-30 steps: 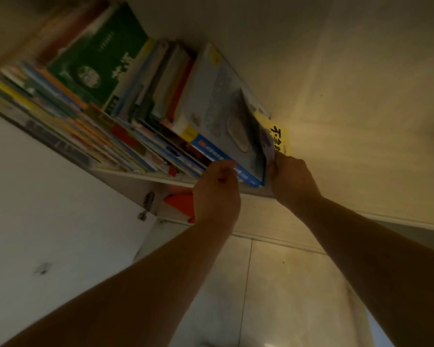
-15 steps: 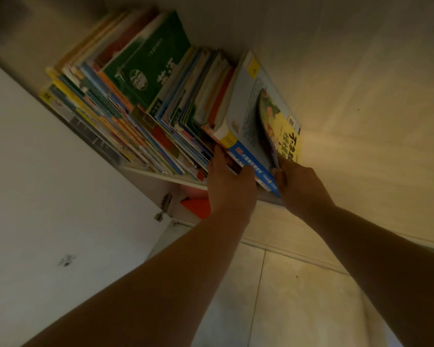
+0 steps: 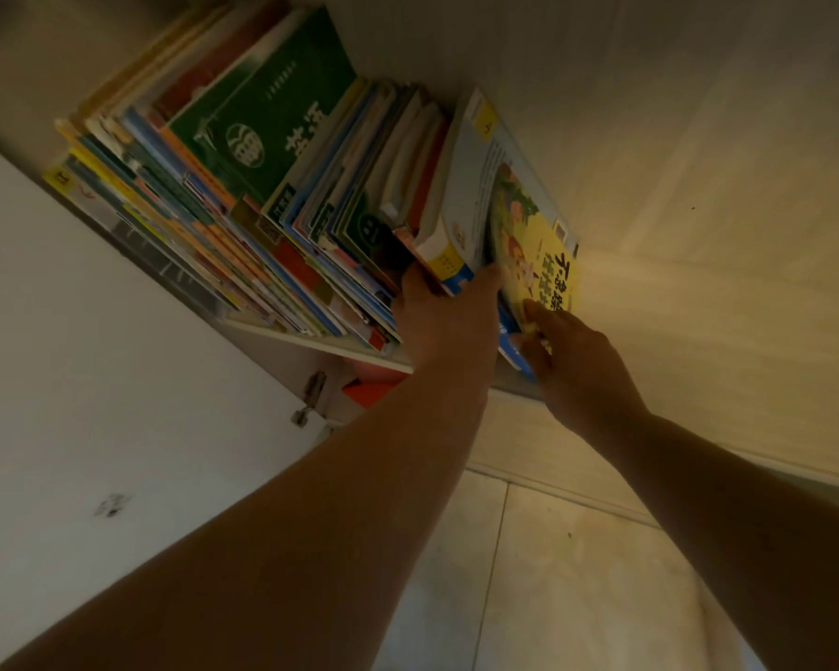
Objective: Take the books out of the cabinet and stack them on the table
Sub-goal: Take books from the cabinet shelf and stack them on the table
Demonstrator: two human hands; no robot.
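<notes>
**Both hands at the right end of the shelf row, picking out the first books**

Head view (the only view). A row of books [image 3: 272, 196] stands packed on a cabinet shelf [image 3: 320, 342], leaning together, their long axes running from the shelf's front edge back into the cabinet. None has left the shelf and no table is in view, so the task is judged to be at its start. The books lie straight ahead of both outstretched arms. The left hand [image 3: 444, 322] has its fingers pushed into the row at the lower spines, beside a thick pale book [image 3: 461, 205] with a yellow and blue spine foot; it is half closed, but whether it grips or only parts the books cannot be told. The right hand [image 3: 577, 365] is at the row's outer end, its fingertips [image 3: 534, 309] touching the lower edge of a thin yellow picture book [image 3: 536, 244], the last in the row, which leans against the thick book. The hand is loosely open and a firm hold is not evident. The right hand is nearer the end book; a pull toward the person, along the books' long axes, would free it.

Compared with half a second earlier, the left hand has slid right, closer to the thick book, and the yellow cover shows more of its face. The right hand has stayed at the same lower corner.
</notes>
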